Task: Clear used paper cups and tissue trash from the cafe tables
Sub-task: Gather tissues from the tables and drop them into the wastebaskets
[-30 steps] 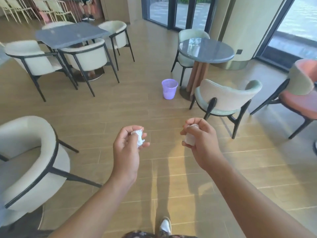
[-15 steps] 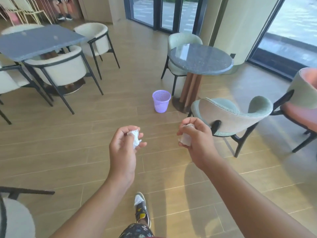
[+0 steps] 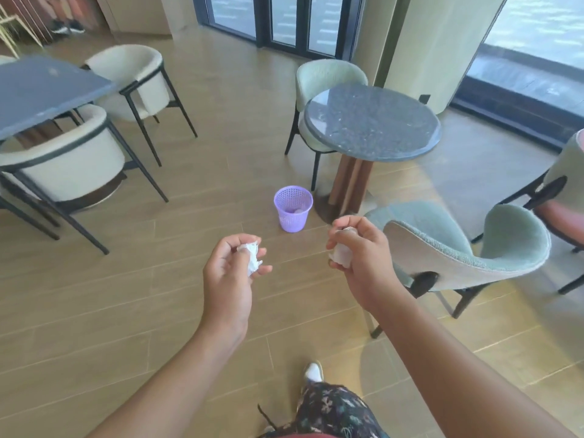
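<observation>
- Tissue wad (image 3: pixel 251 252) & a 2nd white crumpled piece (image 3: pixel 341 256) are off the tables, held in the hands above the floor (image 3: pixel 110 311), short of the bin (image 3: pixel 292 218). Pick-up looks done for this lot, drop-off not yet.
- Tables, 2 in view: rect. table (image 3: pixel 41 90) far left (cut by frame edge) & round table (image 3: pixel 373 121) right of centre. No cups or tissue show on the parts visible. Prob. both cleared, but can't vouch for what's out of frame.
- Chairs, 5 plainly seen: 2 cream chairs (image 3: pixel 63 162) by the rect. table, 2 green chairs (image 3: pixel 458 248) at the round one, 1 pink-seated chair (image 3: pixel 565 197) at right edge. Thin pale frames top left may be more, too cut off to count.
- Bin, 1: purple mesh, on the floor just beside the round table's base, ahead of both hands. Something pale inside, can't tell what or how many.
- Hands, 2: left hand (image 3: pixel 227 279) curled, pinching the tissue wad btwn thumb & fingertips. Right hand (image 3: pixel 363 254) clenched round the white crumpled piece, most of it hidden; tissue or squashed cup, can't tell.
- Trash in hand, 2 pcs, 1 per hand. Whole paper cups in view: 0.
- Left to do, my read: get to the bin, let go of both pcs, then check tables not shown.
</observation>
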